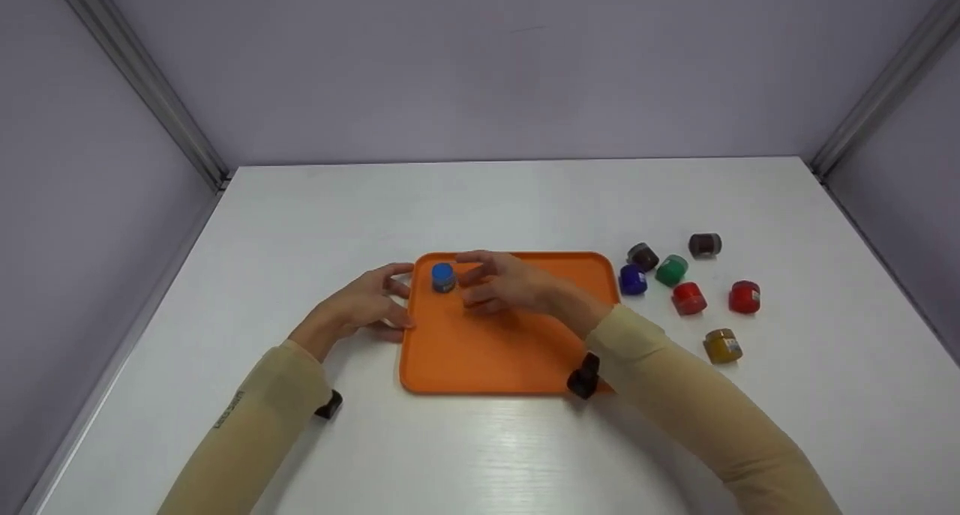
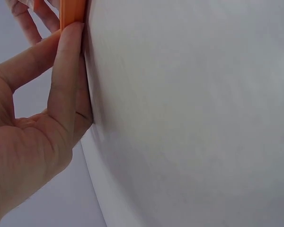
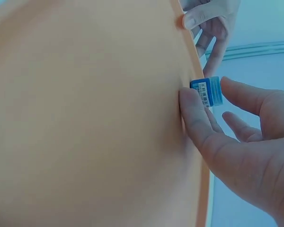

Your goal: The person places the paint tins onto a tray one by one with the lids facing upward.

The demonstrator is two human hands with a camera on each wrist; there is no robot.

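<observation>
An orange tray [image 1: 495, 350] lies on the white table [image 1: 525, 200]. A small blue-lidded jar [image 1: 443, 277] stands upright in the tray's far left corner. My right hand [image 1: 466, 269] hovers just right of the jar, fingers loosely curved. In the right wrist view its thumb [image 3: 189, 101] lies at the side of the jar [image 3: 206, 91] and the index finger [image 3: 241, 94] sits a little apart from it. My left hand [image 1: 401, 294] rests at the tray's left edge. Its straight fingers [image 2: 66, 71] press against the orange rim [image 2: 73, 12].
Several small jars lie loose to the right of the tray: dark brown [image 1: 643, 256], brown [image 1: 705, 244], blue [image 1: 632, 280], green [image 1: 671, 270], two red [image 1: 688, 298] [image 1: 744, 297] and yellow [image 1: 722, 345]. Grey walls enclose the table on three sides.
</observation>
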